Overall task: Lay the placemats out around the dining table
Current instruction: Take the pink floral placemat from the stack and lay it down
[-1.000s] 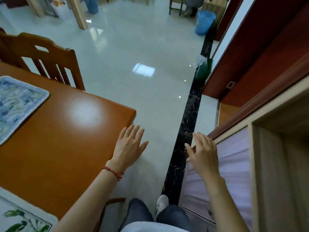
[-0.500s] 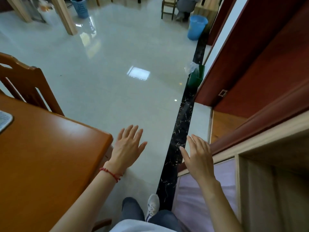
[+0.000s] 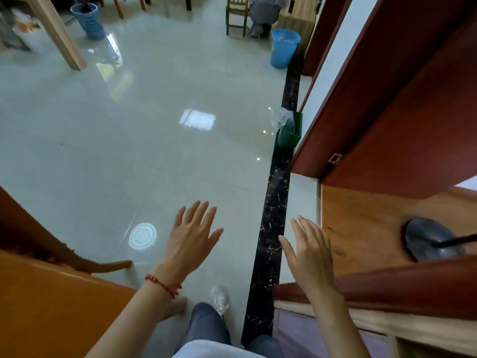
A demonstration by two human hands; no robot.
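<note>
My left hand (image 3: pixel 192 239), with a red bracelet at the wrist, hangs empty with fingers spread above the tiled floor, just right of the dining table corner (image 3: pixel 51 311). My right hand (image 3: pixel 309 254) is also empty and spread, over the edge of a wooden cabinet (image 3: pixel 366 228). A pale purple cloth surface (image 3: pixel 304 334) lies on a shelf below my right forearm. No placemat on the orange table shows in this view.
A wooden chair (image 3: pixel 31 236) stands at the table's left. A black marble strip (image 3: pixel 273 228) runs along the glossy floor. A green bin (image 3: pixel 289 133) and two blue bins (image 3: pixel 284 47) (image 3: pixel 87 19) stand further off. A dark round lamp base (image 3: pixel 428 239) rests on the cabinet.
The view has swung right and forward: the table and its two placemats slid out of sight at the left. Both hands stay empty and spread, now further from the table.
</note>
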